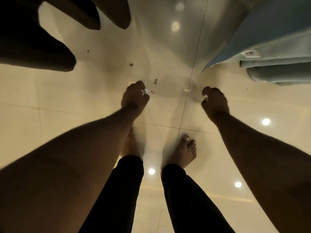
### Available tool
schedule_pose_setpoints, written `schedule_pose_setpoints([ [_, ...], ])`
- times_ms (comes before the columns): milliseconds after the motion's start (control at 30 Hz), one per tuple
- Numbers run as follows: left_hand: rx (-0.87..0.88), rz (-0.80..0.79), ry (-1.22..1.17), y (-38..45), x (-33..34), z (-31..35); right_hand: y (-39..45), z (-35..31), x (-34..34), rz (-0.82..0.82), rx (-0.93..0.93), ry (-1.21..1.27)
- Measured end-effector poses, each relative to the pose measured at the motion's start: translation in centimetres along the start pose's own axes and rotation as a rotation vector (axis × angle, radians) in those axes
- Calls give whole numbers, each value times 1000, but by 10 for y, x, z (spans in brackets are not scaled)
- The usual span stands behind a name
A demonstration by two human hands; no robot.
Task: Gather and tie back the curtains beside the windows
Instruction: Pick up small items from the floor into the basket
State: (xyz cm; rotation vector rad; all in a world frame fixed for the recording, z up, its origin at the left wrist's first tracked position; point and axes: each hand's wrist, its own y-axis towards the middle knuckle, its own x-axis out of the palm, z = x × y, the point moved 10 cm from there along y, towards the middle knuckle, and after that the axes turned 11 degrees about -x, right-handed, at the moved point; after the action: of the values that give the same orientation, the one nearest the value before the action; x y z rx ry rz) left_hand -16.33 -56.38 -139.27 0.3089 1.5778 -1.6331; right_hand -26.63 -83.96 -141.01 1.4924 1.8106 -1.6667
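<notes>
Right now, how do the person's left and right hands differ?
The left hand pinches a small white scrap in curled fingers; the right hand holds nothing, its fingers loosely curled. The left hand hangs near bits of debris on the floor; the right hangs nearer the blue fabric. Both reach down over the tiles, and neither touches a curtain.

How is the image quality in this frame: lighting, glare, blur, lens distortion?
Head view: dim, warm light; round lamp reflections glare on the glossy floor tiles; left hand and right hand slightly motion-blurred; wide-angle lens stretches the forearms; dark shapes top left are unreadable silhouettes.
</notes>
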Motion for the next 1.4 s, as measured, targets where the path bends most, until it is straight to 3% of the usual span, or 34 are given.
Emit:
schedule_pose_setpoints([
  [100, -14, -57, -101, -55, -27, -10, -44, -53, -17, -36, 80, 280],
  [200, -86, -87, -221, -110, -71, -33, -93, -128, -36, -142, 25, 480],
  [300, -178, -62, -304, -176, -141, -56, -149, -208, -84, -194, -68, 534],
  [400, -157, -46, -350, -258, -217, -58, -218, -264, -149, -191, -112, 566],
  [567, -76, -142, -489, -407, -297, -29, -340, -298, -263, -134, -170, 627],
  [700, 17, -185, -661, -520, -322, 2, -443, -274, -314, -65, -66, 944],
  [867, 170, -274, -671, -628, -289, 37, -560, -215, -341, 124, -28, 1178],
  [1167, 411, -603, -346, -802, -155, 134, -770, -31, -318, 639, 297, 1619],
  [1400, 594, -738, -22, -962, -4, 220, -913, 127, -303, 933, 358, 1910],
])
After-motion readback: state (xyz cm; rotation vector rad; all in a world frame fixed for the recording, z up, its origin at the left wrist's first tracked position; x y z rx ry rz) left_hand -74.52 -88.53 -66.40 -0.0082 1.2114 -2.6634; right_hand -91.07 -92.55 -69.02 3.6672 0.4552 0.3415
